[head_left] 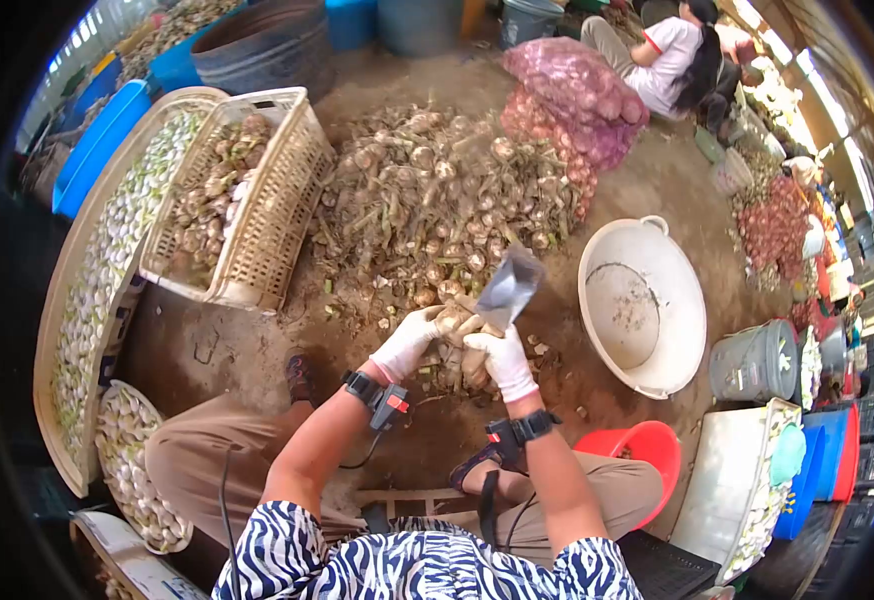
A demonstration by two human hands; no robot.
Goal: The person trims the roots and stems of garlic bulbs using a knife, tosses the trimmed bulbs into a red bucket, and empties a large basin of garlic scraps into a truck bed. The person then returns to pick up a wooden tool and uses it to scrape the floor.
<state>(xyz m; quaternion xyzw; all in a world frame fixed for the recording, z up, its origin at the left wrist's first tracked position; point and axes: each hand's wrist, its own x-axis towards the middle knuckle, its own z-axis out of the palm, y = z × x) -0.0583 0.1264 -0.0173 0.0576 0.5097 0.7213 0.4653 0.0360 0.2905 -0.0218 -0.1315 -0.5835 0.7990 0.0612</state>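
Here, hands (458,341) work beside a crate (242,200) holding brown bulbs (219,192).

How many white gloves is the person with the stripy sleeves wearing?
2. One is on the left hand, the other on the right hand, just below the shiny metal tool.

Metal blade (510,288), apparently, in right grip (500,358)

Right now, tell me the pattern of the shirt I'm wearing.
The shirt has wavy, zebra-like stripes, dark on white; the head view shows it.
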